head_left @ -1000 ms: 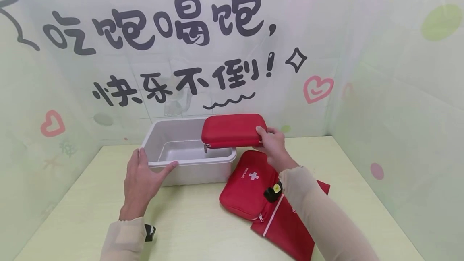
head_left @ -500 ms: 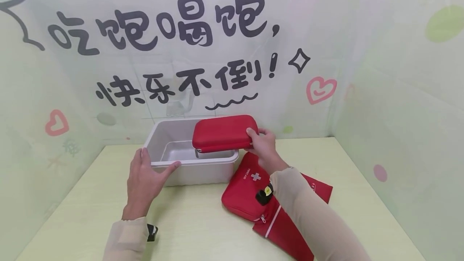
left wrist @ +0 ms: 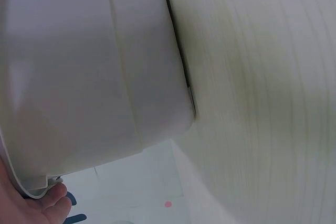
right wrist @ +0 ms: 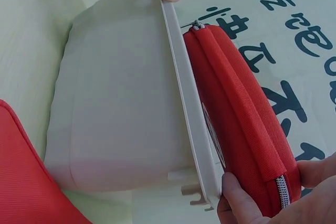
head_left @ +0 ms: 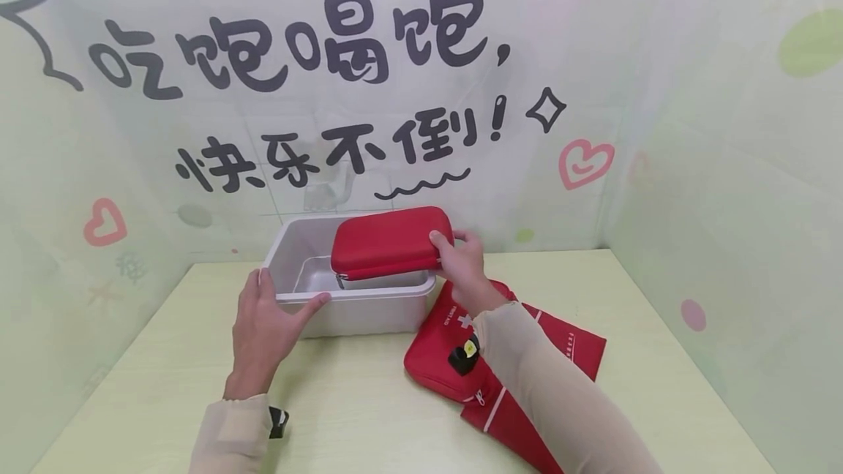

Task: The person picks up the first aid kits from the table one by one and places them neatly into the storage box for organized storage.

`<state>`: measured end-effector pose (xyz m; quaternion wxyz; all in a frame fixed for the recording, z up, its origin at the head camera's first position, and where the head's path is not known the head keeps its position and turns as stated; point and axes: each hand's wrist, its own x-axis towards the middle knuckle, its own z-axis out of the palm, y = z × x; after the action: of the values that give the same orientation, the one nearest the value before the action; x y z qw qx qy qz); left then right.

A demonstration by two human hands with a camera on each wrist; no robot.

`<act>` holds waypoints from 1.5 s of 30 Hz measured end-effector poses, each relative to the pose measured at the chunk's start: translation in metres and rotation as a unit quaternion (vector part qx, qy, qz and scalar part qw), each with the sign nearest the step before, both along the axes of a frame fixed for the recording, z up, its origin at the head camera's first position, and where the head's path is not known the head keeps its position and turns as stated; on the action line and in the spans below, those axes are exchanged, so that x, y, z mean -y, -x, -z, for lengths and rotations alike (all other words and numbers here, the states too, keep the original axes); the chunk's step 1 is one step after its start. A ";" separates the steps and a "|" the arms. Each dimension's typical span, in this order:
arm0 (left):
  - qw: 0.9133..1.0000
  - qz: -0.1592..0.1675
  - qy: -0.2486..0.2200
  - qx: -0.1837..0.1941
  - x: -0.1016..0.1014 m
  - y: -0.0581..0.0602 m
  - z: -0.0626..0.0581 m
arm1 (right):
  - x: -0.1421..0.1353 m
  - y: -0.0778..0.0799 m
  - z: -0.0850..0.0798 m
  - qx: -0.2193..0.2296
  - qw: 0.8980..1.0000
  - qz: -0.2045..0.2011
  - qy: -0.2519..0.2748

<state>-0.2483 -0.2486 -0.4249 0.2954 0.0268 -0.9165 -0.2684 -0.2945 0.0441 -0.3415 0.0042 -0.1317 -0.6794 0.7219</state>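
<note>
My right hand (head_left: 462, 269) pinches a red zip case (head_left: 391, 240) at its right end, thumb on top. The case overlaps the opening of a light grey plastic bin (head_left: 369, 317) and tilts slightly down to the left. In the right wrist view the case (right wrist: 236, 103) lies close along the bin's rim (right wrist: 186, 93), its metal zip showing near the fingers. At the bin's front left corner, my left hand (head_left: 265, 328) grips the rim, thumb along the front edge. Fingertips (left wrist: 55, 203) curl under the rim in the left wrist view.
Right of the bin lies a red first-aid pouch (head_left: 428, 357) with a white cross. It overlaps a flat red fabric bag (head_left: 576, 346) with white trim, partly hidden by my right forearm. A printed wall sheet (head_left: 514, 189) stands behind the wooden table (head_left: 356, 408).
My right hand has carried the red zip case leftward, further over the bin's opening. My left hand keeps its grip on the rim. The head view has shifted slightly.
</note>
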 end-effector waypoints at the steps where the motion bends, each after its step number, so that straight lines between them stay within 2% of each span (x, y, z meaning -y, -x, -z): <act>1: 1.000 0.000 0.001 0.000 0.000 0.000 0.000 | 0.002 -0.001 -0.001 -0.001 1.000 0.001 -0.004; 9: 1.000 -0.003 0.003 -0.003 0.000 -0.001 -0.001 | 0.018 -0.003 -0.005 0.000 0.999 0.017 -0.035; 22: 1.000 -0.008 0.004 0.001 -0.002 -0.001 0.002 | 0.041 -0.007 -0.003 0.005 0.998 -0.005 -0.062; 31: 1.000 -0.005 0.002 0.010 -0.007 -0.003 0.003 | 0.047 -0.008 0.004 0.008 0.997 -0.006 -0.079; 45: 1.000 -0.008 0.006 -0.006 -0.003 -0.003 0.001 | 0.049 -0.010 0.007 -0.005 0.996 -0.024 -0.082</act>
<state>-0.2454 -0.2452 -0.4255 0.3029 0.0309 -0.9161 -0.2611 -0.2847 -0.0051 -0.3481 0.0010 -0.1103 -0.7390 0.6646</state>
